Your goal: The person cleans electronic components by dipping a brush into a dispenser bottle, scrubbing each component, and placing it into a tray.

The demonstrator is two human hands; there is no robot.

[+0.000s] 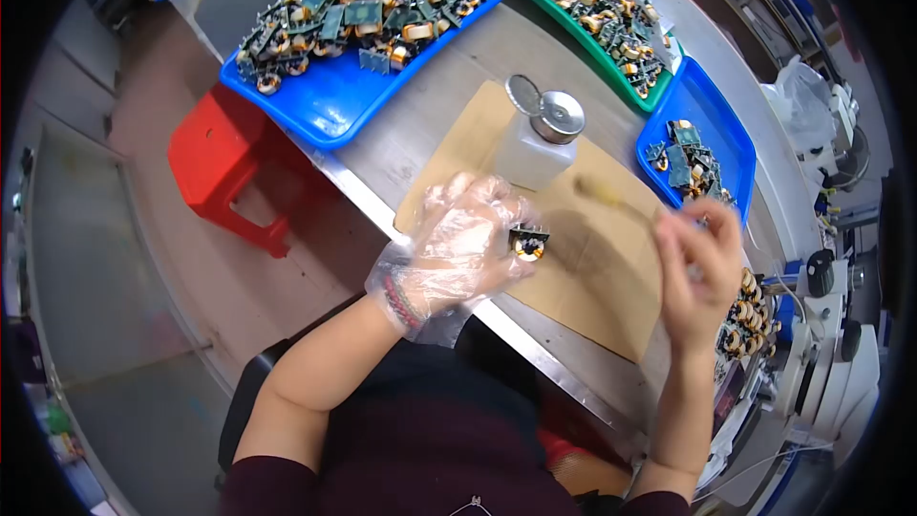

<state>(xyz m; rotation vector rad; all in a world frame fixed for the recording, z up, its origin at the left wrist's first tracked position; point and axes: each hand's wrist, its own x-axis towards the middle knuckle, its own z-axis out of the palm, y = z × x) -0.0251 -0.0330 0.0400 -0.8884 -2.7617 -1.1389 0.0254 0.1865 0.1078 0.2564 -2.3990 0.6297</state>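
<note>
Board point(528, 239) clamped in my left hand point(457, 241), up at the fingertips! My right hand point(702, 268) pinches a blurred brush point(606, 194), apart from it. One in work; beyond my grip lie heaps point(358, 10), finished or not, I can't tell.

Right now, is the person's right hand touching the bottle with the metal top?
Apart: the head view shows cardboard between the right hand and the bottle.
</note>
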